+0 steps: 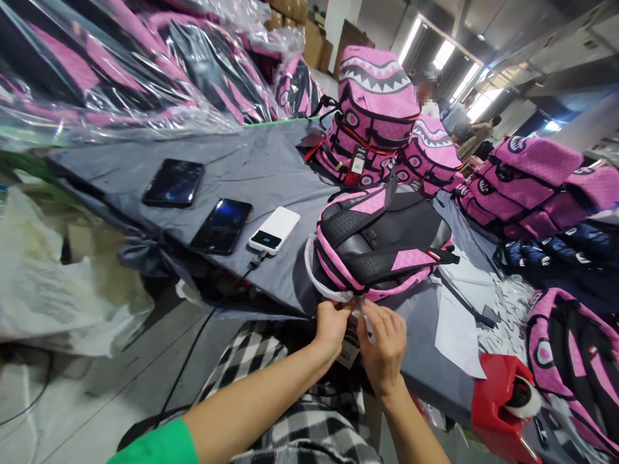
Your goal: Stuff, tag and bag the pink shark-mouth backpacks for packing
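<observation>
A pink and black backpack (382, 248) lies on its front on the grey cloth-covered table (251, 164), straps up, its near end at the table's front edge. My left hand (331, 325) and my right hand (384, 345) meet just below that end. Both pinch something small and pale, maybe a tag or clear wrapping (358, 316); I cannot make it out. A white strip curls round the backpack's near-left side.
Two dark phones (174, 183) (222, 225) and a white power bank (275, 231) with a cable lie left of the backpack. More pink backpacks (374, 109) stand behind and at right (527, 183). Bagged backpacks (120, 71) pile at back left. A red tape dispenser (503, 403) sits near right. People stand far back.
</observation>
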### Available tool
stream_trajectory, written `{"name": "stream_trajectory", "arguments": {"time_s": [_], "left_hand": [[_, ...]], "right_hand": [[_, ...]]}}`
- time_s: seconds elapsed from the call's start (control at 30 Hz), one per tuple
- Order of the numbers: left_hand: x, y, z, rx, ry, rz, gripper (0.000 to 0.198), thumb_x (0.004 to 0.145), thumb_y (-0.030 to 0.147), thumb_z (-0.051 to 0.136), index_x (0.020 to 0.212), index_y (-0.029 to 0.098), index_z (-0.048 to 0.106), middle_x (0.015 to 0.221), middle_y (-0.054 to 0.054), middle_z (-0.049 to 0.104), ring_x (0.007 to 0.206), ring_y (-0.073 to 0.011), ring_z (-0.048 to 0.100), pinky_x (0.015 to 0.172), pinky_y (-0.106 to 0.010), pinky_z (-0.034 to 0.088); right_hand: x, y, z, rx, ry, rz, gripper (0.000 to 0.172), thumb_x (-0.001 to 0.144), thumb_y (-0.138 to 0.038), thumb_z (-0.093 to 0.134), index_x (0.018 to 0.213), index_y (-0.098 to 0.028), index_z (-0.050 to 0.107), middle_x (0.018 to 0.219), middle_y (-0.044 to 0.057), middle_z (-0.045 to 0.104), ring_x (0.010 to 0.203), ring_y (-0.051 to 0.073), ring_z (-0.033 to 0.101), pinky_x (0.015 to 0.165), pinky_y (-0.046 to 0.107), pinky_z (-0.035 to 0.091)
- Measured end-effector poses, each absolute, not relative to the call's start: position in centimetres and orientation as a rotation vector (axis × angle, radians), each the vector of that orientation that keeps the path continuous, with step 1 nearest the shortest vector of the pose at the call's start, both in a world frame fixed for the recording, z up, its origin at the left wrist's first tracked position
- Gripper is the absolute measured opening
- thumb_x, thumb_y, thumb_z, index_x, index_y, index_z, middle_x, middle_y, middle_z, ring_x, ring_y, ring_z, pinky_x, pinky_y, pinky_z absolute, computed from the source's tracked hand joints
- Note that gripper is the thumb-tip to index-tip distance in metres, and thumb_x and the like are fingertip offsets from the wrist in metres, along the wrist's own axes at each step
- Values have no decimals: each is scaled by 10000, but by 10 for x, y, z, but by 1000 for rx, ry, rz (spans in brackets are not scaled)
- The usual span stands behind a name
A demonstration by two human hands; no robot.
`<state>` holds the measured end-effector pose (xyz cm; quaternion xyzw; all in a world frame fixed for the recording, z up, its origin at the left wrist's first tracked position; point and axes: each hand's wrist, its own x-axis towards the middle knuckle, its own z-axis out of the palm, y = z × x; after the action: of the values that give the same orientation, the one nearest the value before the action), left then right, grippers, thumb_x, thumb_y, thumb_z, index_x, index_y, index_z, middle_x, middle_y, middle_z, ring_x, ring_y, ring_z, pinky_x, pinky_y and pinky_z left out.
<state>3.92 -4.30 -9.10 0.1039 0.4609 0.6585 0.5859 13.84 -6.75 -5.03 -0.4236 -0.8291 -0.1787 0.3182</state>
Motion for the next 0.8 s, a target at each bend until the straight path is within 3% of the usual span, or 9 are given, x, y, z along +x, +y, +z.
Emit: {"name": "stream_trajectory", "arguments": {"time_s": [0.1,0.23,0.37,0.6,0.8], "left_hand": [[41,-40,-96,256,1182,1566,267,502,304,836,681,145,719,689,-27,712,649,-162,595,649,-270,450],[38,-46,-94,267,1203,1570,289,475,318,844,675,148,722,691,-28,716,648,-159,593,666,-275,468],[33,-54,-81,270,1160,1549,288,501,382,816,646,148,731,656,-30,699,649,-168,593,669,-292,478],[23,-65,-53,344,1127,1582,247,546,374,790,640,161,707,649,-11,681,624,-143,581,620,-265,474],[31,-85,-81,227,1201,1598,293,582,258,793,800,192,610,758,16,672,706,-137,644,709,-259,514]], "right_hand": [[132,-59,-59,-1310,-2060,-535,139,975,-254,542,1059,-174,620,924,75,702,880,204,602,805,337,400],[124,-49,-70,-1398,-2009,-612,95,945,-176,530,906,-198,614,810,35,644,782,188,535,752,331,348],[124,-48,-70,-1321,-2096,-690,228,951,-131,518,742,-216,550,736,13,568,734,181,475,720,320,315],[131,-47,-64,-1182,-2216,-701,252,989,-151,491,752,-215,543,755,23,566,747,194,454,705,326,301],[131,-43,-67,-1192,-2172,-699,233,956,-117,510,747,-217,533,741,13,559,736,185,457,713,322,304]]}}
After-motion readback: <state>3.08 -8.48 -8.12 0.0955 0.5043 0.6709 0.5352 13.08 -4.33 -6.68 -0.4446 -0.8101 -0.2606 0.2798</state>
